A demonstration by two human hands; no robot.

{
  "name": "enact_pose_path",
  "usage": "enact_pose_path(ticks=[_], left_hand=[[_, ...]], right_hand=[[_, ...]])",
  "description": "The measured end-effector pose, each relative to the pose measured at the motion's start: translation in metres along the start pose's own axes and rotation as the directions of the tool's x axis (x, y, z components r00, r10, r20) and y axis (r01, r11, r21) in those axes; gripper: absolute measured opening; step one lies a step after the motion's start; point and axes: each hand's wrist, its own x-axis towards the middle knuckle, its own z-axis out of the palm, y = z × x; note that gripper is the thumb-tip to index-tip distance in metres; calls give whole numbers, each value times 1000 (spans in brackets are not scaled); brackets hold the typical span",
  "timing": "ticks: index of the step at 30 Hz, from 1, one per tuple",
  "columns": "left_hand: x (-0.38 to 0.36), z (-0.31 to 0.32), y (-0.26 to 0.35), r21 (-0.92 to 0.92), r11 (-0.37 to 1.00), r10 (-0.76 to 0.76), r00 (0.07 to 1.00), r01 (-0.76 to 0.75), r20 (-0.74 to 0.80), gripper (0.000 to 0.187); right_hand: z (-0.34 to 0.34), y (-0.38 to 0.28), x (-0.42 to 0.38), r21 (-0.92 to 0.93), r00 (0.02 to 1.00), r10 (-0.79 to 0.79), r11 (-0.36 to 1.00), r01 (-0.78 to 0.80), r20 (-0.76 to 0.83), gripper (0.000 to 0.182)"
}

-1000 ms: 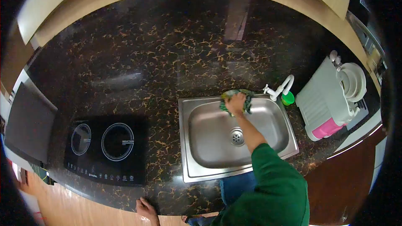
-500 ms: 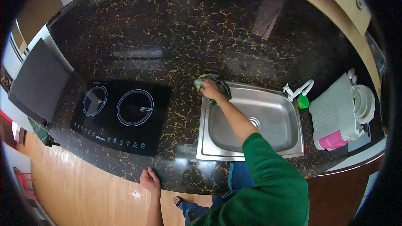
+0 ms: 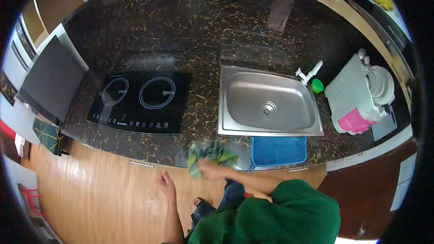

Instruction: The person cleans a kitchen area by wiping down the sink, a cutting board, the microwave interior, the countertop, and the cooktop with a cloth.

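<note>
My right hand (image 3: 211, 170) is closed on a green checkered cloth (image 3: 212, 154), bunched over the front edge of the dark marbled countertop (image 3: 203, 108). The hand and cloth are a little blurred. To the left, my left hand (image 3: 167, 184) hangs in the air just off the counter edge, holding nothing, its fingers loosely apart and slightly smeared. Beyond the cloth lies the black induction cooktop (image 3: 140, 104) on the left. The steel sink (image 3: 271, 95) is on the right. In front of the sink, a blue cloth (image 3: 278, 151) lies flat at the counter edge.
A white faucet (image 3: 309, 73) and a green container (image 3: 317, 86) stand by the sink. A white dish rack (image 3: 348, 95) holds plates on the right. A dark grey panel (image 3: 56, 79) rises at the left. Wooden floor (image 3: 99, 185) lies below.
My right hand has brought the green cloth from the sink's back left corner to the front counter edge. My left hand has come off the counter edge. The view has shifted.
</note>
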Motion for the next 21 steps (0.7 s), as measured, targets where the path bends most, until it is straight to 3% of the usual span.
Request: enact_pose_path(ticks=[1,2,3,5,6,8,9,10,11,12,13,14,15,16,17,18,20,21], left_hand=[[-10,-23,-9,-15,997,-73,997,73,14,37],[-20,-45,-21,-21,989,-146,989,146,32,36],[-31,-66,-35,-17,980,-198,980,199,32,36],[-53,-103,-64,80,972,-227,973,223,48,36],[-66,-124,-81,174,966,-207,976,192,71,36],[-97,-171,-173,418,887,-274,952,197,133,35],[-117,-180,-205,438,834,-382,924,337,16,34],[-136,-189,-232,431,768,-479,872,473,-102,34],[-155,-207,-266,372,689,-626,770,622,-128,33],[-168,-218,-275,315,579,-752,642,752,-150,32],[-176,-222,-268,324,547,-791,603,772,-100,30],[-184,-224,-260,337,515,-827,561,788,-49,29],[-192,-221,-256,339,480,-859,512,809,-6,27],[-202,-215,-253,333,439,-890,456,835,30,26],[-212,-209,-248,332,395,-916,397,857,65,25],[-213,-201,-242,297,362,-932,344,883,114,26],[-206,-176,-244,125,212,-950,174,969,257,26],[-198,-163,-238,14,72,-941,63,997,333,26]], right_hand=[[14,-33,-5,240,994,43,969,-66,100,18],[47,-50,-15,706,974,163,671,-227,157,20],[74,-63,-23,944,938,226,145,-298,261,22],[94,-62,-26,722,949,160,618,-312,273,22],[64,-83,-22,641,937,180,690,-337,299,23],[69,-67,-35,951,947,252,184,-250,200,24],[65,-58,-42,987,939,308,-88,-133,154,24],[9,-68,-48,961,925,379,256,-104,-1,26],[-46,-78,-54,773,883,441,613,-166,-161,30],[-102,-88,-60,514,815,488,808,-288,-311,34],[-151,-90,-75,491,661,651,743,-456,-372,35],[-168,-49,-113,311,516,590,790,-528,-621,34],[-187,6,-160,395,345,527,834,-385,-777,35],[-242,-31,-158,400,214,486,849,-345,-847,35],[-267,51,-223,307,163,428,821,-481,-889,30],[-299,54,-245,190,169,340,800,-569,-925,27],[-329,95,-300,90,136,632,312,-946,-763,26],[-341,117,-308,-100,130,827,89,-991,-547,40]])
